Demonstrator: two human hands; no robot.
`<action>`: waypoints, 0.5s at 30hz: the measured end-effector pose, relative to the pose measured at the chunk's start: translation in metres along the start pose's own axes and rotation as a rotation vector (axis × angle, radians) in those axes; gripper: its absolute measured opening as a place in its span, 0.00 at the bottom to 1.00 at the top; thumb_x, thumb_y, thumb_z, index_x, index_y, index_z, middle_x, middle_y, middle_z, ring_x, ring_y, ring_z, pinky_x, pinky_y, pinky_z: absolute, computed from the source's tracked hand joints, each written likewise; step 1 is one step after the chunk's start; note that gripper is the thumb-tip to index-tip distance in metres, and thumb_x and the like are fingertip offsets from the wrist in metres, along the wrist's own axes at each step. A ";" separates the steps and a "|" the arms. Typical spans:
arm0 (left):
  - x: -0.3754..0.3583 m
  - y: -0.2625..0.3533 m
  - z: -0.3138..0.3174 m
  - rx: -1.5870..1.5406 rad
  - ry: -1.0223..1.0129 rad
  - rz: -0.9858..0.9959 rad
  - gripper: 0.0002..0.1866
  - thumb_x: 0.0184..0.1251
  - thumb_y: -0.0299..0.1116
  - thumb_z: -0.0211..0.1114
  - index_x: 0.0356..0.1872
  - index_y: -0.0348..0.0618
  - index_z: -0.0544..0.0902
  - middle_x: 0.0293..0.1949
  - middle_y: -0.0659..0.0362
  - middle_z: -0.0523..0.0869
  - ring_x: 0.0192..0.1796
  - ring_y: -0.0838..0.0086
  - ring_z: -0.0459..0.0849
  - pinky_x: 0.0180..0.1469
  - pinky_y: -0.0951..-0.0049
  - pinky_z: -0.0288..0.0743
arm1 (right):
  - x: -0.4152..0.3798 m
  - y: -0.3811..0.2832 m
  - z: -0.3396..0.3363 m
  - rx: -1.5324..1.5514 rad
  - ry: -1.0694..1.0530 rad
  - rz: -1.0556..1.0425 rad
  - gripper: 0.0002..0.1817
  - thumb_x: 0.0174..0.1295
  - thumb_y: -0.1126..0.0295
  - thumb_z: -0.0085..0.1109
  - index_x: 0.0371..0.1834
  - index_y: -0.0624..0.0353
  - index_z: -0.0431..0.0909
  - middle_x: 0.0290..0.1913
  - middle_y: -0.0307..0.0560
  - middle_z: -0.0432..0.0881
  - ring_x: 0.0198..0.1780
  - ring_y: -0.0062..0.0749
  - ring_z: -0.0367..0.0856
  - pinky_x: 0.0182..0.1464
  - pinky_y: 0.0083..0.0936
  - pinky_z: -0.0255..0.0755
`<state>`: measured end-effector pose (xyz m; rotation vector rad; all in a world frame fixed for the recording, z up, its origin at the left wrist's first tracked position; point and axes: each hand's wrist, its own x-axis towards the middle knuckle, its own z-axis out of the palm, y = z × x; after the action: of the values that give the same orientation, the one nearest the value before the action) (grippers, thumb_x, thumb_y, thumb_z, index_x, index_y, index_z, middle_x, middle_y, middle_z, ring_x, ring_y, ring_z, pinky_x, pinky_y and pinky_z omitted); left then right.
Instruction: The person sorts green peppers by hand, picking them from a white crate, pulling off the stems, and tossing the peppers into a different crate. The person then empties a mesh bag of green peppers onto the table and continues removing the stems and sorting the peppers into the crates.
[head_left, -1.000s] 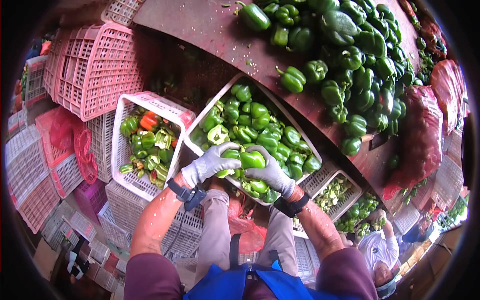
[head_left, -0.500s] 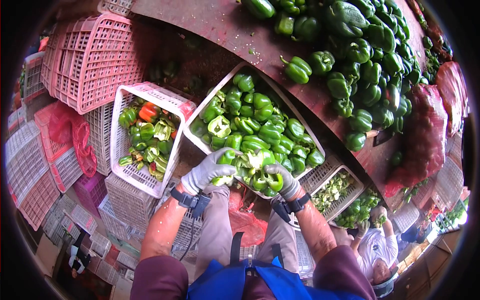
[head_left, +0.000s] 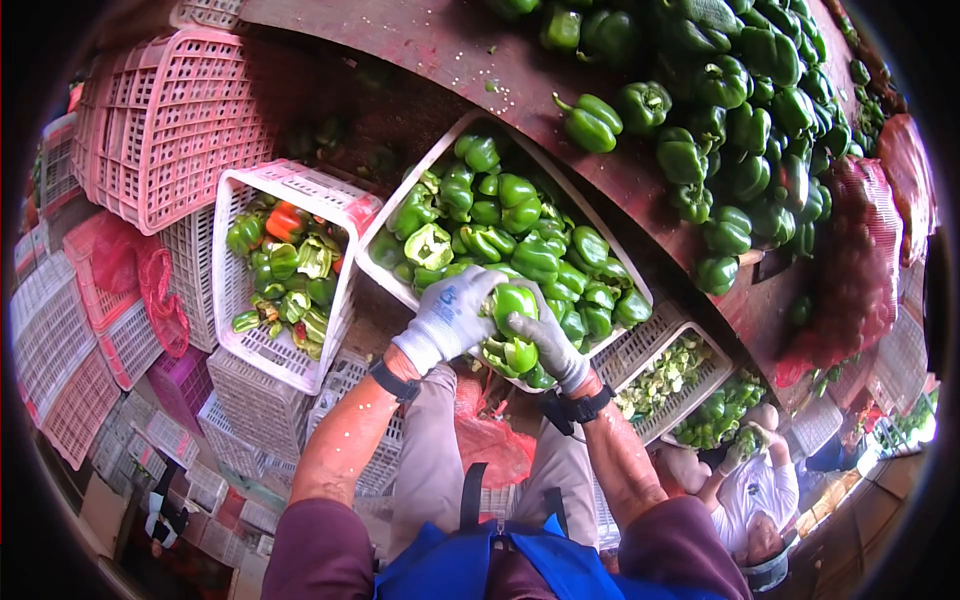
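Over the near edge of a white crate [head_left: 438, 150] full of green peppers, my two gloved hands meet around a green pepper [head_left: 513, 300]. My left hand [head_left: 455, 308] curls over its left side, with the back of the glove facing up. On the right side, my right hand [head_left: 550, 340] presses its fingers against the same pepper. Just beneath my hands lies another green pepper [head_left: 510, 356] with an opened end. A cut pepper [head_left: 429, 246] with a pale inside rests in the crate's left part.
Green peppers [head_left: 770, 130] are heaped on the reddish table [head_left: 400, 40]. A white crate [head_left: 232, 290] at left holds broken green and red peppers. Another crate [head_left: 700, 385] holds pale pieces. A co-worker [head_left: 755, 500] handles peppers at lower right. Pink crates [head_left: 170, 130] stand at upper left.
My hands have moved closer together and closed around one pepper; earlier they were apart, at either side of several peppers. My left hand has turned and moved right. The view has shifted slightly.
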<state>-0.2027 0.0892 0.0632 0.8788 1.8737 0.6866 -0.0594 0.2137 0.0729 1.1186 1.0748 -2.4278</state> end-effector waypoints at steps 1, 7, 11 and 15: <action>-0.001 0.001 0.003 -0.031 0.058 -0.006 0.28 0.51 0.30 0.70 0.58 0.50 0.79 0.46 0.52 0.83 0.48 0.52 0.84 0.51 0.57 0.79 | -0.001 -0.003 0.005 0.041 0.017 0.006 0.33 0.63 0.56 0.65 0.68 0.56 0.64 0.57 0.42 0.74 0.59 0.27 0.72 0.64 0.26 0.66; 0.000 -0.006 0.017 -0.599 0.330 -0.405 0.20 0.59 0.26 0.72 0.54 0.42 0.82 0.47 0.57 0.87 0.48 0.73 0.85 0.53 0.72 0.79 | 0.002 0.015 0.021 -0.057 0.219 -0.015 0.28 0.62 0.66 0.66 0.64 0.55 0.66 0.52 0.44 0.76 0.54 0.26 0.75 0.59 0.27 0.71; -0.003 -0.039 0.025 -0.976 0.352 -0.374 0.23 0.64 0.34 0.75 0.58 0.37 0.80 0.49 0.59 0.85 0.50 0.78 0.82 0.56 0.75 0.77 | 0.008 0.015 0.029 -0.291 0.361 -0.121 0.29 0.58 0.65 0.69 0.61 0.52 0.68 0.51 0.48 0.78 0.49 0.31 0.79 0.53 0.28 0.76; -0.005 -0.054 0.023 -1.146 0.327 -0.348 0.27 0.67 0.46 0.72 0.60 0.40 0.78 0.50 0.62 0.83 0.51 0.79 0.79 0.58 0.76 0.75 | 0.003 0.010 0.028 -0.825 0.292 -0.262 0.30 0.53 0.57 0.74 0.58 0.53 0.74 0.49 0.56 0.83 0.50 0.48 0.86 0.54 0.35 0.78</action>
<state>-0.1958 0.0553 0.0149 -0.3014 1.4514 1.4910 -0.0717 0.1865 0.0780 1.0710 2.1485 -1.6571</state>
